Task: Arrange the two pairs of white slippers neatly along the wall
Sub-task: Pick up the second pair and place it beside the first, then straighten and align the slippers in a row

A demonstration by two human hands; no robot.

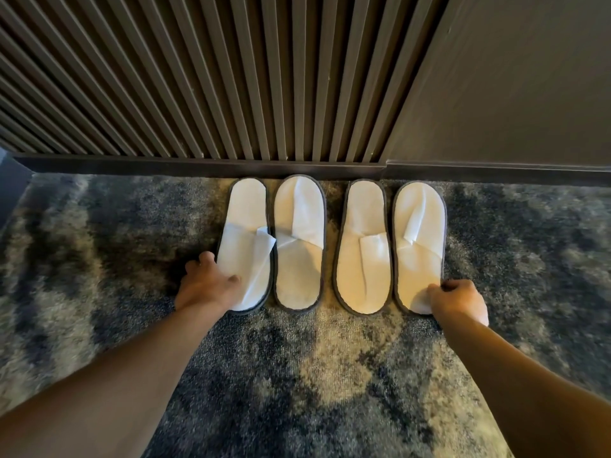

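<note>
Slippers: four white slippers with dark grey edging lay side by side in one row on the carpet, one end of each close to the baseboard, the other end toward the person.
Leftmost slipper (246,246): its upper band was creased, one corner folded up and over toward the neighbouring slipper.
Second slipper (299,242): lay just beside the leftmost one, edges nearly touching, its upper folded flat.
Third slipper (362,249): sat a little apart from the second, a narrow strip of carpet between them.
Rightmost slipper (419,246): lay just beside the third, edges nearly touching.
Left hand (208,284): rested on the outer near edge of the leftmost slipper, thumb lying on the white upper, fingers curled down at the slipper's outer side; whether it truly pinched the slipper could not be told.
Right hand (458,302): curled into a loose fist at the near outer corner of the rightmost slipper, fingertips on its edge and white surface; a firm grasp could not be told.
Baseboard (198,165): a dark strip ran along the foot of the wall behind the slippers.
Wall (231,77): dark vertical slats stood behind the row, with a plain dark panel (512,94) to the right.
Carpet (297,375): mottled blue-grey and beige pile, covering the floor under both forearms.
</note>
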